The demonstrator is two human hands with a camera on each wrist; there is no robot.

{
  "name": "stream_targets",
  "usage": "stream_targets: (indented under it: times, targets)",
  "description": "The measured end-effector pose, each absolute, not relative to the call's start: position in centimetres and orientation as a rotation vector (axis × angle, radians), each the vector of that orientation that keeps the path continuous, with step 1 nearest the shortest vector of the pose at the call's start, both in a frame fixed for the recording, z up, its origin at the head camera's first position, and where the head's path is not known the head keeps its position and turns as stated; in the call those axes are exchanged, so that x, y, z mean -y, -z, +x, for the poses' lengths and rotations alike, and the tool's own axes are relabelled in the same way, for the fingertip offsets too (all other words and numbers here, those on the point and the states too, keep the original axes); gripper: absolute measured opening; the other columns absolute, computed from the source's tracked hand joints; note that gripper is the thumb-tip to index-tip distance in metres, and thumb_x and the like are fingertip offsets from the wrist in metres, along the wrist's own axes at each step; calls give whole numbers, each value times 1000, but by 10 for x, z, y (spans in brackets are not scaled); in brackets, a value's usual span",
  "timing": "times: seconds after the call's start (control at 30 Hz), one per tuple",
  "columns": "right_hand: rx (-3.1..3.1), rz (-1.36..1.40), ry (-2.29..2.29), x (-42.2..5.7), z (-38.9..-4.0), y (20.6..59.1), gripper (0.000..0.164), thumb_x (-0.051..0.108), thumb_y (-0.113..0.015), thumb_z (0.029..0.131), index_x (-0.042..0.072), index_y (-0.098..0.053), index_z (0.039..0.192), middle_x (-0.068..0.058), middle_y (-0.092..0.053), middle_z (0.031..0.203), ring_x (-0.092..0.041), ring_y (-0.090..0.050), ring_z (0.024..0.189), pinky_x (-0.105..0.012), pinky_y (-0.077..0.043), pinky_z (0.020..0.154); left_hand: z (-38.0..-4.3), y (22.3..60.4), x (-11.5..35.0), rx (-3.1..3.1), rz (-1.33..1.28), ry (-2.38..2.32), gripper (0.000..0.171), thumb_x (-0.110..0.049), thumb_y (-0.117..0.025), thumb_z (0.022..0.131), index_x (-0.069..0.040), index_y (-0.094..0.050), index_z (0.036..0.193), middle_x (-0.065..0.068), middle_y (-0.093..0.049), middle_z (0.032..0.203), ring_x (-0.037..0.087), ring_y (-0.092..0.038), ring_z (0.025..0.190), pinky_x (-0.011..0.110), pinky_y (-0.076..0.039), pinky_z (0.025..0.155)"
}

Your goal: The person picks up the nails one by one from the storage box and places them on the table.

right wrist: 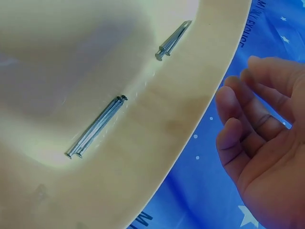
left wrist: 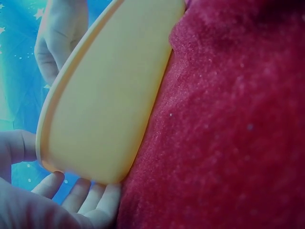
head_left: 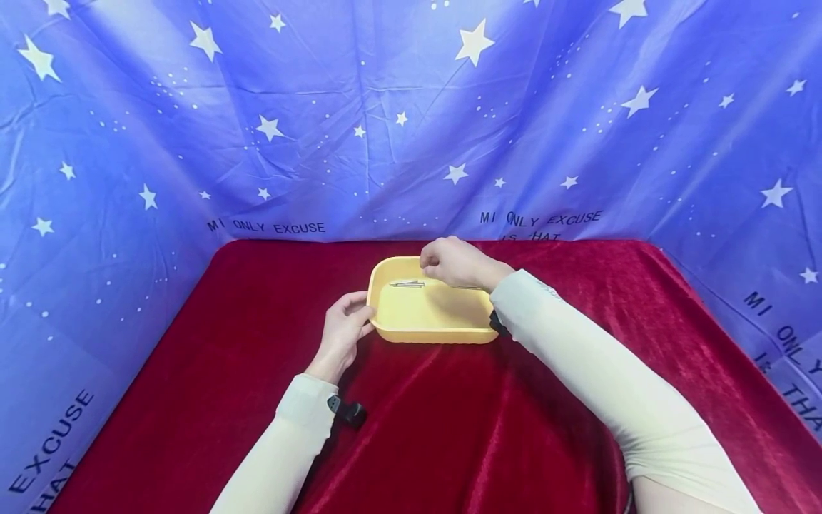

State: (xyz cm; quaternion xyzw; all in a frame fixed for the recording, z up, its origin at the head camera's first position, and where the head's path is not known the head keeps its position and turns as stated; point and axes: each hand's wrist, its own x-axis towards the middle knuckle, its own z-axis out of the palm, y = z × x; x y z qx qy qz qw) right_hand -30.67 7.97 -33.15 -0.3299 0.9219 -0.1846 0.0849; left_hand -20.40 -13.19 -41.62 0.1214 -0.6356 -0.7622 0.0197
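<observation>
A yellow rectangular tray (head_left: 411, 314) with rounded corners sits on the red cloth. My left hand (head_left: 347, 321) grips its left end, the thumb at the rim and the fingers against the outer wall, as the left wrist view shows. My right hand (head_left: 459, 263) is over the tray's far side, fingers loosely bent, holding nothing. Inside the tray lie two small groups of metal nails. One group of nails (head_left: 407, 284) shows near the far left; in the right wrist view a second bundle of nails (right wrist: 96, 128) lies along the same wall, mostly hidden under my right hand in the head view.
Red velvet cloth (head_left: 552, 428) covers the table and wrinkles in front of the tray. A blue curtain (head_left: 359, 157) with white stars and printed words hangs behind the table and along both sides.
</observation>
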Motion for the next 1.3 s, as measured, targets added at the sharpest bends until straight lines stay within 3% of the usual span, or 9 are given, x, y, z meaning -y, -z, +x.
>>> stream_targets:
  times: [0.2,0.43,0.6,0.73,1.07,1.3]
  targets:
    - [-2773,-1019,428,-72,-310,333,13,15,-60,90,11,-71,96,1,-64,90,-18,-57,84,-36,-47,76,-204,416,131,1956,383,2373,44,7,-57,79,6,-56,123,25,-58,118,32,-60,101,39,-53,82]
    - [-2785,-1056,306,-63,-315,335,15,12,-59,86,13,-72,92,2,-64,89,-18,-57,83,-37,-47,74,-203,415,131,1971,379,2364,44,6,-57,78,4,-57,122,23,-59,116,31,-60,101,39,-53,82]
    - [-2764,-1103,203,-59,-317,339,12,6,-57,84,14,-63,77,1,-56,76,-18,-51,73,-33,-42,67,-201,415,132,1979,384,2347,43,6,-57,78,4,-59,121,22,-60,114,30,-60,99,39,-54,81]
    - [-2773,-1131,92,-58,-319,343,20,4,-58,83,15,-54,67,1,-47,68,-17,-44,67,-32,-37,62,-201,415,131,1978,378,2352,42,6,-57,78,3,-59,120,21,-60,113,29,-61,98,38,-54,80]
    - [-2793,-1198,-23,-47,-324,346,28,2,-57,79,17,-43,60,3,-34,61,-15,-38,62,-30,-32,55,-201,415,130,1972,396,2360,42,7,-57,78,3,-59,120,21,-60,115,30,-60,99,37,-54,80]
    - [-2732,-1232,-61,-38,-330,350,24,7,-61,82,17,-48,64,3,-39,63,-15,-40,63,-30,-34,58,-202,414,131,1953,393,2379,43,8,-57,77,4,-59,120,22,-60,116,32,-60,102,38,-54,81]
